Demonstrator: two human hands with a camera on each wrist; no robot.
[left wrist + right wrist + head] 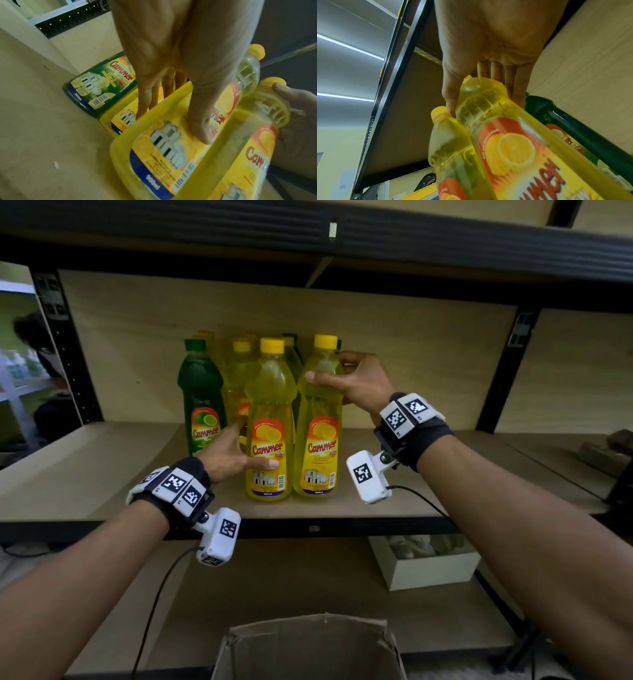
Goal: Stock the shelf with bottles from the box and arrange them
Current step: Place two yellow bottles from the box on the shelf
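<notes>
Both hands are on the front row of bottles, apart from each other; right hand (359, 381) is wrapped round the shoulder of the right front lemon bottle (318, 419), thumb on its front face, fingers behind the neck; left hand (233, 455) holds the left front lemon bottle (270, 422) low on its label, thumb across the front, fingers reaching behind between it and the next row, as the left wrist view shows; both front bottles stand upright and touch side by side, bases just back from the shelf's (102, 491) front edge; behind them more yellow bottles (239, 364) stand packed close, count unclear; green lime bottle (200, 395) stands upright at the left end of the group, just beside the yellow ones; a dark green bottle (565, 115) shows in the right wrist view right behind the held one; shelf board is open well to the left of the lime bottle out to the black upright (68, 354), and wide open to the right of the group out to the other black post (507, 371); overhead shelf rail (308, 234) sits above the caps with a clear gap; cardboard box (308, 648) sits open below, at the bottom edge of the head view, contents not visible; small white tray (424, 563) rests on the lower shelf to the right.
</notes>
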